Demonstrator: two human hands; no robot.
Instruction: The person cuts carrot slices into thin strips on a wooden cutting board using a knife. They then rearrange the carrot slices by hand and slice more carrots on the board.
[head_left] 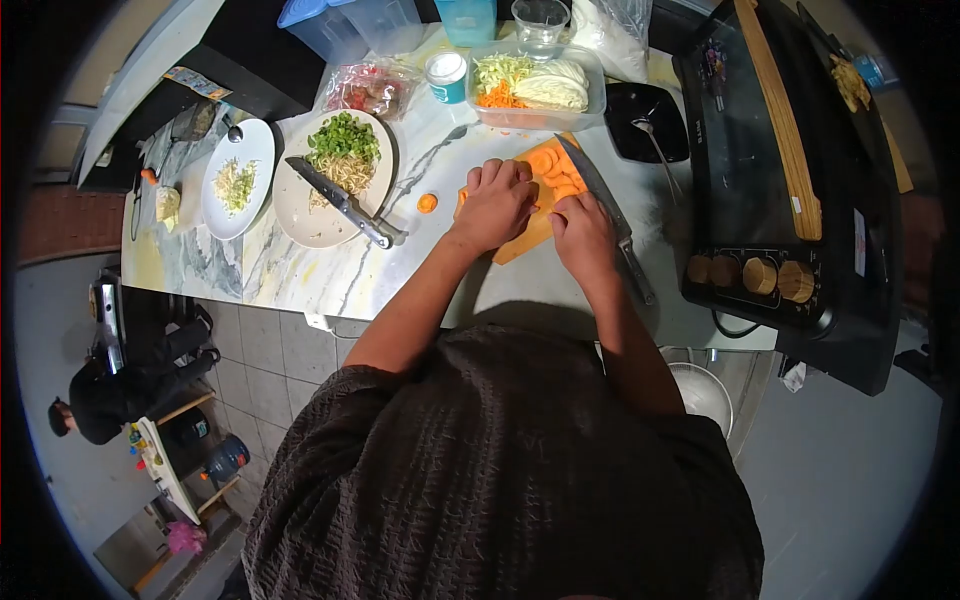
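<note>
An orange cutting board (522, 240) lies on the counter in front of me, with round carrot slices (562, 176) on its far right part. My left hand (495, 203) is curled over the board's left side, its fingertips mostly hidden; bits of carrot show beside it. My right hand (583, 235) is closed at the near edge of the slices, and what its fingers hold is hidden. A large kitchen knife (602, 192) rests along the board's right edge, outside my right hand. One carrot slice (427, 203) sits apart on the counter to the left.
Left are a plate (300, 228) with greens, sprouts and a second knife (335, 198), and a white plate (212, 212) of shreds. Behind stands a vegetable container (536, 119). Right are a black bowl (648, 102) and a black oven (750, 180). A person (110, 395) is far left.
</note>
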